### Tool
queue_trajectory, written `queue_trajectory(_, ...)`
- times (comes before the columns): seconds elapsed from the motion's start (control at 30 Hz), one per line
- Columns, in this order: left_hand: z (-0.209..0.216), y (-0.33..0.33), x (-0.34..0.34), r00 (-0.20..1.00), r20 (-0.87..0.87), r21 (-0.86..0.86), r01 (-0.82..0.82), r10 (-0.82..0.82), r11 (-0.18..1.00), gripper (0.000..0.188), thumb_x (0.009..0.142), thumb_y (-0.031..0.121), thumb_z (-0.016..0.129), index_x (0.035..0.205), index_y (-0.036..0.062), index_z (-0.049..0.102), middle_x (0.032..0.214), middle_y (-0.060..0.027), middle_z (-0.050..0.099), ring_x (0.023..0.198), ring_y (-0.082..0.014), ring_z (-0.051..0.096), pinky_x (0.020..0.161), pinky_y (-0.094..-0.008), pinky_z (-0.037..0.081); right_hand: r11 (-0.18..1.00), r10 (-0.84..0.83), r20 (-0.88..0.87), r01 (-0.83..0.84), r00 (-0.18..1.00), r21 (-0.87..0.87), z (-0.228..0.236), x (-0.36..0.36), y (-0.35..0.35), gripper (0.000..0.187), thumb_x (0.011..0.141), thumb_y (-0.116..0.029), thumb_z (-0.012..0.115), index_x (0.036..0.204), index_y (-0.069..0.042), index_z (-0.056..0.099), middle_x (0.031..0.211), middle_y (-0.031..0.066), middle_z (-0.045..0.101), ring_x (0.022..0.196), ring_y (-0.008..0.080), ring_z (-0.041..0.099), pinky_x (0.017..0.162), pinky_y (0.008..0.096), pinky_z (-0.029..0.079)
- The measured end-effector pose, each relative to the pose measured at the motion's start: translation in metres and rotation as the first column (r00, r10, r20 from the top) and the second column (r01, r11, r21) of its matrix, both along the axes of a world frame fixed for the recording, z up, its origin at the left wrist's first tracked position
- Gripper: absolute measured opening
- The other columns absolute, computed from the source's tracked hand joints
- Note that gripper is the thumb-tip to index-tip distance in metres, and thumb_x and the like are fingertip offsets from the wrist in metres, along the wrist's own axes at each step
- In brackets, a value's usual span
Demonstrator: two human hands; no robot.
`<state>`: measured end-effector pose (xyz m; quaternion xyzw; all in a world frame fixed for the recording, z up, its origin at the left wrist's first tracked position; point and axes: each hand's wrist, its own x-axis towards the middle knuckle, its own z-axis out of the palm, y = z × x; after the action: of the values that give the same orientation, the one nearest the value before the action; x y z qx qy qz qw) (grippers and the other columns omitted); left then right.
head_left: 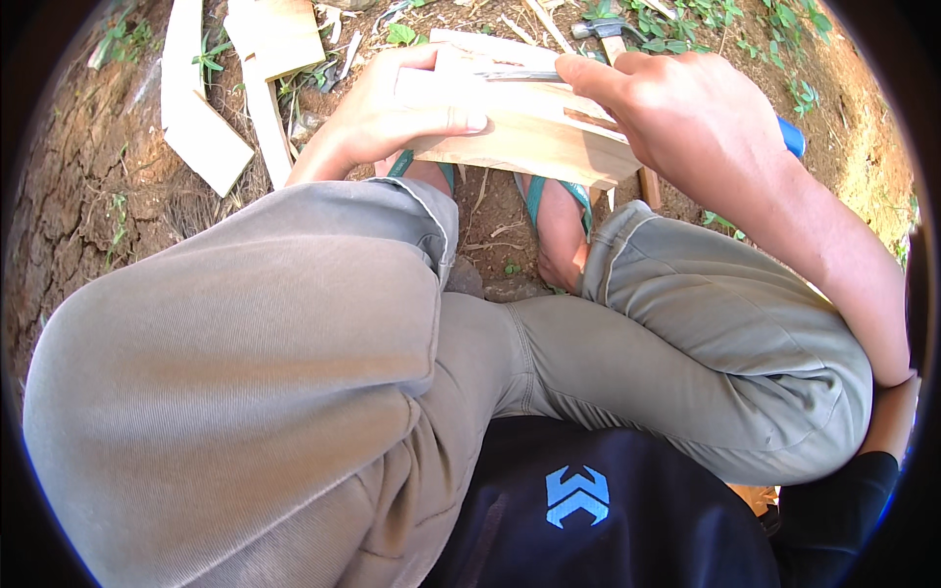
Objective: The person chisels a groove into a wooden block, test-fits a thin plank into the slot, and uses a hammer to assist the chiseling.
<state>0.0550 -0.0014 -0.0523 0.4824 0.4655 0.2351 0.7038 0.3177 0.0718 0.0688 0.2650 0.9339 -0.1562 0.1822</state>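
A pale wooden board lies across in front of me, above my feet, its left part washed out by sunlight. My left hand is closed on the board's left end, with the thumb lying along its top face. Over the right end, my right hand is closed around a tool with a thin metal blade. The blade points left across the board, near its far edge. The fingers hide the handle, so I cannot tell the tool's exact kind. A dark brown strip or slot shows on the board beside the right fingers.
A hammer lies beyond my right hand, and a blue object shows behind the wrist. Wooden offcuts lie on the dirt at the left. My sandalled feet are just below the board. Small green plants grow at the far right.
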Motion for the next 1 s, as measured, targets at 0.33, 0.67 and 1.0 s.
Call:
queue_trajectory(0.33,0.0,0.0,0.001,1.0,-0.022,0.035,0.023,-0.022,0.999,0.053,0.076,0.028,0.082,0.119,-0.0005,0.069,0.104,-0.0083,0.069,0.096,-0.018,0.067,0.087,-0.0321,0.052,0.999,0.001,0.044,0.001,0.999,-0.045,-0.002,0.034,0.002,0.032,0.091,-0.013,0.067,0.122,-0.015,0.063,0.073,0.0121,0.067,0.065,0.0339,0.069,0.056,0.043,0.055)
queue_trajectory(0.67,-0.007,0.004,-0.001,1.0,-0.017,0.091,0.009,-0.007,0.996,0.052,0.076,0.03,0.086,0.116,-0.0015,0.072,0.098,-0.0087,0.076,0.089,-0.014,0.071,0.082,-0.0292,0.055,0.986,-0.165,-0.207,0.155,0.964,-0.065,-0.003,0.03,0.012,0.026,0.092,-0.015,0.067,0.118,-0.012,0.067,0.083,0.0124,0.073,0.074,0.0334,0.071,0.063,0.0437,0.057)
queue_trajectory(1.0,-0.01,0.005,-0.004,0.999,-0.043,0.055,0.026,-0.024,0.998,0.053,0.075,0.033,0.085,0.114,-0.0007,0.072,0.097,-0.0095,0.075,0.088,-0.0137,0.069,0.079,-0.0289,0.054,0.999,-0.047,-0.139,0.045,0.989,-0.023,-0.017,0.009,0.006,0.03,0.088,-0.014,0.066,0.118,-0.013,0.066,0.078,0.0128,0.071,0.07,0.0314,0.071,0.059,0.0431,0.057)
